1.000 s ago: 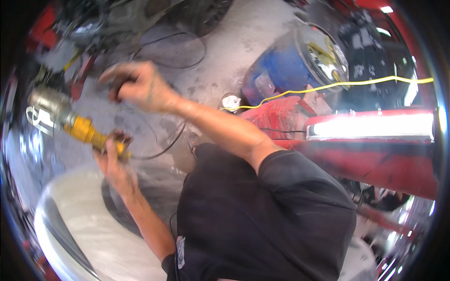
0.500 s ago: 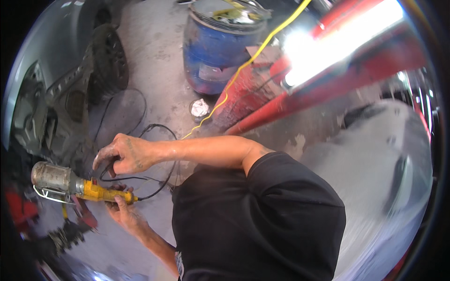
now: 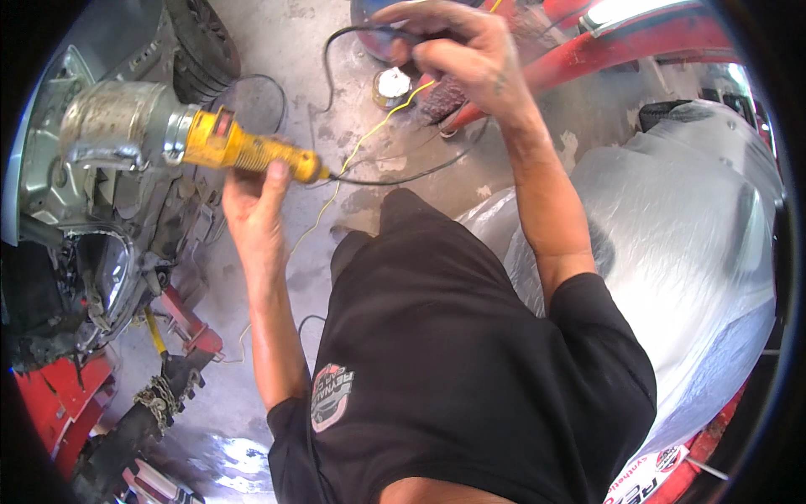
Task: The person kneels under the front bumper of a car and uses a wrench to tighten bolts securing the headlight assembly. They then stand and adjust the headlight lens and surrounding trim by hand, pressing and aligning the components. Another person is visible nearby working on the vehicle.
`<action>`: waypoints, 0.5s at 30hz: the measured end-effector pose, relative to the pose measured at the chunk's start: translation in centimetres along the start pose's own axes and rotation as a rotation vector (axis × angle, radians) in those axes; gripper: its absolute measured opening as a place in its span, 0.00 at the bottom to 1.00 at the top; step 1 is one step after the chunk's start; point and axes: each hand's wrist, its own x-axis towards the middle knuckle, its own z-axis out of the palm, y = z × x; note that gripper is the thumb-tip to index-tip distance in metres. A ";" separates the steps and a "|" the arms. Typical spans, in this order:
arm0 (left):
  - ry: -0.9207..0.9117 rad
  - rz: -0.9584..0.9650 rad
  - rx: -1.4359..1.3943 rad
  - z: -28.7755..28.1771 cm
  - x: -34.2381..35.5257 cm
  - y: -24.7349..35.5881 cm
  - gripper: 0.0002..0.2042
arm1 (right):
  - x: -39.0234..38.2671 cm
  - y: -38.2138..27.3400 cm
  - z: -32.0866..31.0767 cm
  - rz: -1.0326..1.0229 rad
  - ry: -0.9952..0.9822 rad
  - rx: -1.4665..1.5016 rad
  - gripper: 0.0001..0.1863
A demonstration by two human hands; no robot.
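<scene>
My left hand is closed around the yellow handle of a drop light, its thumb lying along the grip. The lamp is held level, with its scuffed metal guard pointing left toward the stripped car body. From the handle's end a black cord sags and curves up to my right hand. That hand is raised at the top of the view, fingers closed on the cord. Beyond the fingers the cord loops down toward the floor.
A stripped car body with a wheel stands at left. A plastic-covered car fills the right. Red frame beams, a blue drum, a foil-topped can and a thin yellow cord lie ahead.
My right hand has swung from beside the lamp up and right, drawing the black cord with it. The drop light in my left hand has risen. My view has shifted, showing more of the car body.
</scene>
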 end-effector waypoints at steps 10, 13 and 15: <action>-0.137 -0.032 -0.090 4.6 7.2 2.5 0.20 | -1.9 2.0 -9.0 -0.009 0.311 0.171 0.23; -0.133 0.026 -0.038 4.5 11.0 6.2 0.17 | -1.9 4.9 -11.2 0.013 0.157 0.124 0.23; -0.133 0.089 -0.023 4.1 14.0 9.9 0.17 | -2.5 6.8 -12.0 0.033 0.203 0.037 0.22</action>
